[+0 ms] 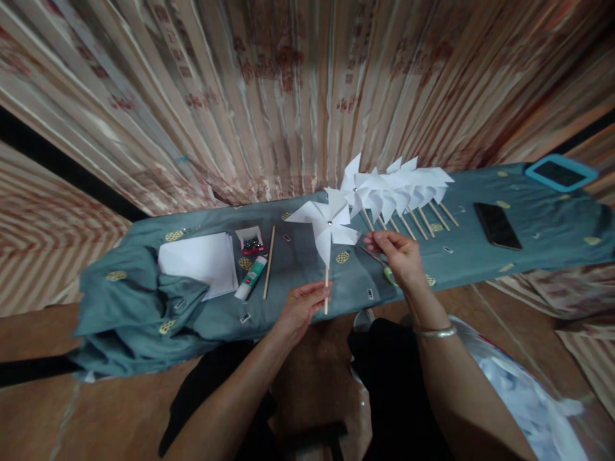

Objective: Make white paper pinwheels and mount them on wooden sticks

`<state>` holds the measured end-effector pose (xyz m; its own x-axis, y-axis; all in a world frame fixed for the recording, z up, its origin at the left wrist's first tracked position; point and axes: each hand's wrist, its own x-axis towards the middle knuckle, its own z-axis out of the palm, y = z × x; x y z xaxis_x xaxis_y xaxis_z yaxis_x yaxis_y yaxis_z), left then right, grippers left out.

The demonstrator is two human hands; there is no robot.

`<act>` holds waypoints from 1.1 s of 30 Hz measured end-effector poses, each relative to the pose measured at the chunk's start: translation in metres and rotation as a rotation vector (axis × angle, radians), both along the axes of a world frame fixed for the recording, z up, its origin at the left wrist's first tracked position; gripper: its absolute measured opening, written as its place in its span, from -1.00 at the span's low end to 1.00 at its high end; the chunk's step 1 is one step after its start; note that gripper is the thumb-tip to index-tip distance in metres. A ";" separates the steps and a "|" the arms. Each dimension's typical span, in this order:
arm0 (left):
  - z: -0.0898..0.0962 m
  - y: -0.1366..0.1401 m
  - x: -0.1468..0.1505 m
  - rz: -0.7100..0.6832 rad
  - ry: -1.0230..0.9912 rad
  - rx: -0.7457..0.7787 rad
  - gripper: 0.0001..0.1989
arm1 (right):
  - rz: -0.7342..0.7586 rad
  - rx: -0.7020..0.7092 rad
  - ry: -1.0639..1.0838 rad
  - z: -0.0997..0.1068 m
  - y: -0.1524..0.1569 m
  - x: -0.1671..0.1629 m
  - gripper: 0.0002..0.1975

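Note:
A white paper pinwheel point(323, 232) with a silver pin at its centre stands upright on a thin wooden stick. My left hand point(303, 307) is closed around the lower end of that stick. To the right of its blades is my right hand point(396, 253), fingers and thumb drawn together in a pinch; whether anything is between them does not show. Beneath the right hand lie scissors point(390, 275) with a green handle, partly covered by it. Behind, a row of several finished white pinwheels point(398, 189) overlaps along the back of the table, sticks pointing toward me.
On the cloth-covered table point(461, 256), at left, are a stack of white paper point(199, 259), a small box of pins point(250, 243), a glue stick point(250, 278) and a wooden stick point(270, 262). A phone point(497, 225) and blue-framed device point(561, 173) lie right. A plastic bag point(519, 397) sits below.

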<state>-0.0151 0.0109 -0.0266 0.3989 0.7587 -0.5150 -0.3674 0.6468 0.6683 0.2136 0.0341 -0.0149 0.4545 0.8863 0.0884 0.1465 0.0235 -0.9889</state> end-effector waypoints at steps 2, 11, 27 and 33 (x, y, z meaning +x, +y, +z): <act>0.000 0.001 0.000 0.001 -0.005 -0.007 -0.60 | -0.025 0.012 -0.008 -0.001 0.003 0.003 -0.56; 0.004 0.001 -0.004 0.000 -0.011 -0.008 -0.59 | -0.119 0.064 -0.051 -0.007 0.014 0.014 -0.57; 0.012 -0.002 -0.010 -0.035 -0.020 -0.042 -0.54 | -0.061 -0.095 0.165 -0.020 0.021 0.002 -0.48; 0.010 -0.002 -0.009 -0.022 -0.032 -0.054 -0.54 | -0.065 -0.135 0.261 -0.015 0.021 0.000 -0.47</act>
<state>-0.0244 0.0088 -0.0163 0.4318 0.7209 -0.5420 -0.3730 0.6899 0.6204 0.2135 0.0549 -0.0302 0.5029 0.8502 -0.1560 -0.1165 -0.1121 -0.9868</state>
